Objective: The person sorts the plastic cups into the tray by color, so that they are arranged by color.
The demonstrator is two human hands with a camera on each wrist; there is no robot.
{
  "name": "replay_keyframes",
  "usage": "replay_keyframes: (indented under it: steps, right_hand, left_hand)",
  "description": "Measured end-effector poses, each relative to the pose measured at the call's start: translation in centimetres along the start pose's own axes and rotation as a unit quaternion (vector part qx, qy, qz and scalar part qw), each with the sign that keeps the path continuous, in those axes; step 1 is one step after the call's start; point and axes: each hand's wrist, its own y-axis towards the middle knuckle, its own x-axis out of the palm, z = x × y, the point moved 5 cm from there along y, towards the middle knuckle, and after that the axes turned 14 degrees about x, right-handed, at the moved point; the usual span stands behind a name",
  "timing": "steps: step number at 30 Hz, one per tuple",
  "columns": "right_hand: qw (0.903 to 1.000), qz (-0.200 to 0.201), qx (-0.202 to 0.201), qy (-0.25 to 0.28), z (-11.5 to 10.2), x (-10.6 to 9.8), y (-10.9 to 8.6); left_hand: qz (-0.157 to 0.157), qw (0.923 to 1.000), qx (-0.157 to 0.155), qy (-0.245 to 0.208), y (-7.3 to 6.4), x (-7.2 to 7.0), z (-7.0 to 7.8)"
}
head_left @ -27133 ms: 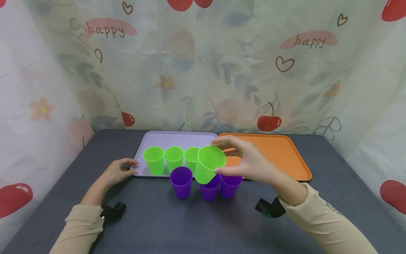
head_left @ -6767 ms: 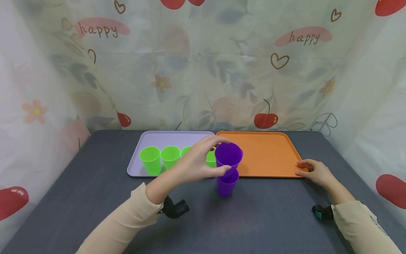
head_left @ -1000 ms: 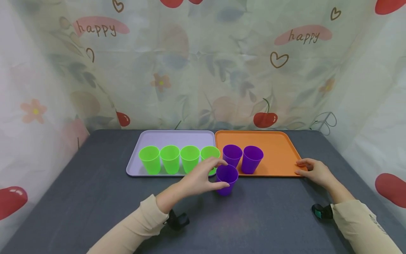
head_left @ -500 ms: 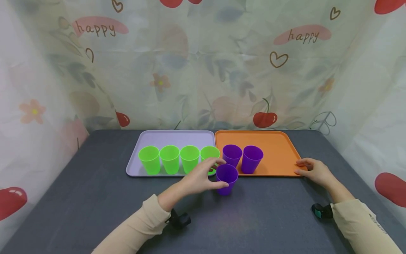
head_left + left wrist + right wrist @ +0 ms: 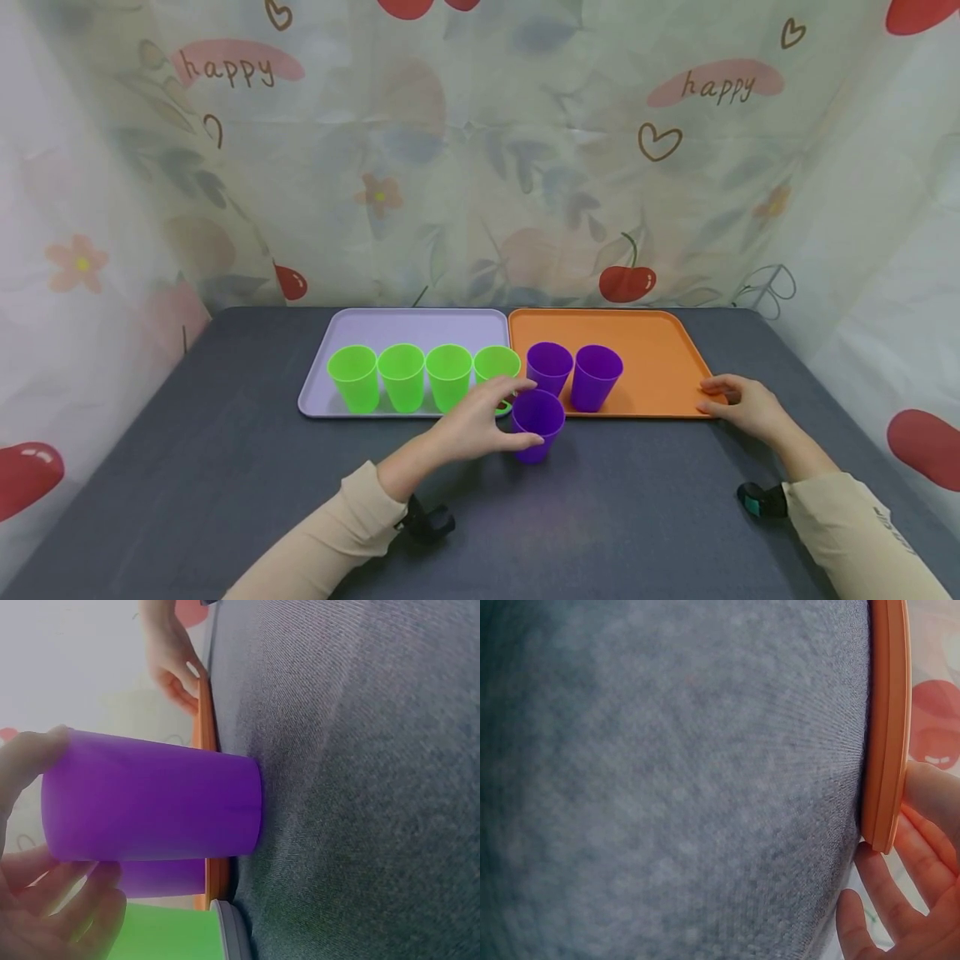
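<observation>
In the head view my left hand (image 5: 474,421) holds a purple cup (image 5: 542,425) standing upright on the dark table in front of the trays. The left wrist view has the thumb at the rim of this purple cup (image 5: 157,799) and the fingers round its other side. Two more purple cups (image 5: 597,379) stand on the orange tray (image 5: 660,358), near its left end. My right hand (image 5: 750,408) grips that tray's front right corner. The right wrist view shows its thumb at the tray rim (image 5: 889,727), with fingers around the corner.
Left of the orange tray, and right against it, lies a lavender tray (image 5: 412,321). Several green cups (image 5: 401,377) stand upright in a row along its front. A printed curtain (image 5: 480,208) hangs behind the table (image 5: 600,517).
Since the oldest frame, the right hand's green cup has joined the row on the lavender tray. Two purple cups have moved onto the orange tray. Over the last second, little has moved.
</observation>
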Motion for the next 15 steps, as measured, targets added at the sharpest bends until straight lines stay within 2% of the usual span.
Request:
replay_keyframes:
  steps: [7, 15]
  right_hand:
    - [1.0, 0.0, -0.002, 0.0, 0.09, 0.01, 0.03]
    - [0.9999, 0.009, -0.007, -0.004, 0.13, -0.07, -0.06]
  left_hand:
    - [0.006, 1.0, 0.008, 0.001, -0.04, -0.2, 0.34]
    - [0.008, 0.9999, -0.001, -0.006, -0.18, -0.21, 0.74]
